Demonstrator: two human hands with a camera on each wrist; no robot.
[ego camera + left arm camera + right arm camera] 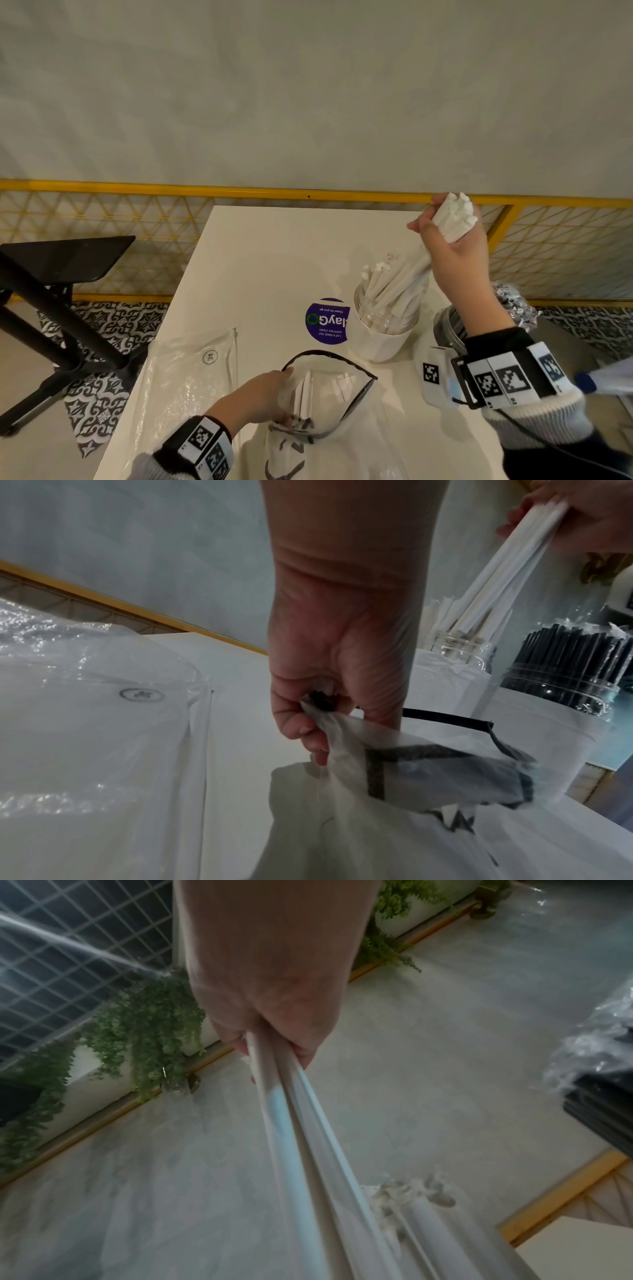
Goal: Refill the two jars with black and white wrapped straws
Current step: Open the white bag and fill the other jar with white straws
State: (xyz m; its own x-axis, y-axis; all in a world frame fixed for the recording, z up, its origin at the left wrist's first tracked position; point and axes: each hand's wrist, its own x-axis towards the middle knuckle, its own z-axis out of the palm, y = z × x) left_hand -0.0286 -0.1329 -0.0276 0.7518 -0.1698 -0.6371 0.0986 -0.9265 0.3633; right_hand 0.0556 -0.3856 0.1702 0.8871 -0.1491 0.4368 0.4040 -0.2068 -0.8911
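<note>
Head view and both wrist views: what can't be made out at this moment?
- Black-straw jar: head view, the right hand's forearm covers most of it.
- Bag contents: count unreadable through its film.
- Left hand fingertips: left wrist view, buried in gathered plastic.
- White-straw jar: right wrist view, blurred, cut off.

The right hand covers the middle of the bundle of white wrapped straws, and in the right wrist view the bundle's lower end runs off the bottom edge. The right forearm hides most of the jar of black straws in the head view. The purple sticker is partly hidden behind the jar of white straws, so its wording is cut. The left hand hides the pinched rim of the bag, whose printed black marks are blurred.
</note>
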